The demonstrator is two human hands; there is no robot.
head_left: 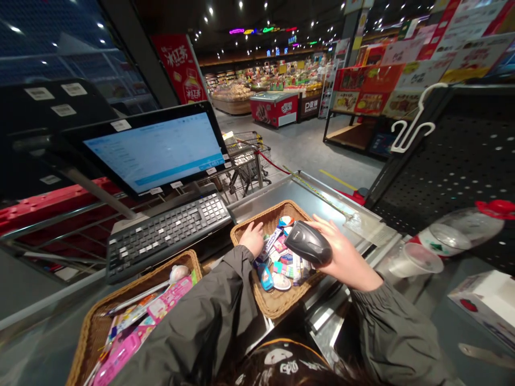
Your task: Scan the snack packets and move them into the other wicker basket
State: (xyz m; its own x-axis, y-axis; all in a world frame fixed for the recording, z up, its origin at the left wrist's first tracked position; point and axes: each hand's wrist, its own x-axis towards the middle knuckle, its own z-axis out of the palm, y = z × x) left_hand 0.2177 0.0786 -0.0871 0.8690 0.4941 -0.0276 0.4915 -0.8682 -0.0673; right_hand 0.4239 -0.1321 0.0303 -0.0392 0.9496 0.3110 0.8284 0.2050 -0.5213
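Observation:
My right hand is wrapped round a black handheld barcode scanner, held over a wicker basket. Under the scanner, the basket holds a jumble of small packaged sweets in blue, white and pink wrappers, part of them hidden by the scanner. At the basket's left inner side is my left hand, fingers stretched out and holding nothing I can see. Whether its fingertips touch the packets or the wicker, I cannot tell.
To the left are a keyboard and a lit monitor. A second wicker basket with pink packages lies nearer. A metal counter extends ahead. On the right are a plastic cup, a large bottle and a white carton.

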